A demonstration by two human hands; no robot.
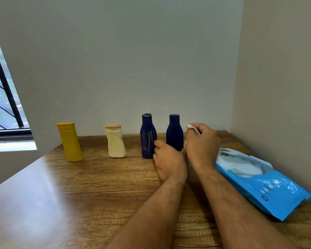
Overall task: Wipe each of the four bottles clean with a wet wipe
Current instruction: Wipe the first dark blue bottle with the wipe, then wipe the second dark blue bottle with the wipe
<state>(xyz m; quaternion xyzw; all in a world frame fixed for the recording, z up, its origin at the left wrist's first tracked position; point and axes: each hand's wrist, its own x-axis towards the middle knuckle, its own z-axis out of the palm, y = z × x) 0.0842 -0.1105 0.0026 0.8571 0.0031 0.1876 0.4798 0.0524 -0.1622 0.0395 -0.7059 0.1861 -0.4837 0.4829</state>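
two bare forearms reach over the wooden table (79, 194). beside them on the right lies a blue wipes pack (262, 182), its top open. left hand (169, 159) sits at the foot of the right navy bottle (174, 133), fingers curled; whether it grips the bottle i cannot tell. right hand (201, 142) pinches a white wet wipe (191, 127) just beside that bottle. further left stand a scribbled navy bottle (147, 137), a cream bottle (115, 141) and a yellow bottle (70, 142).
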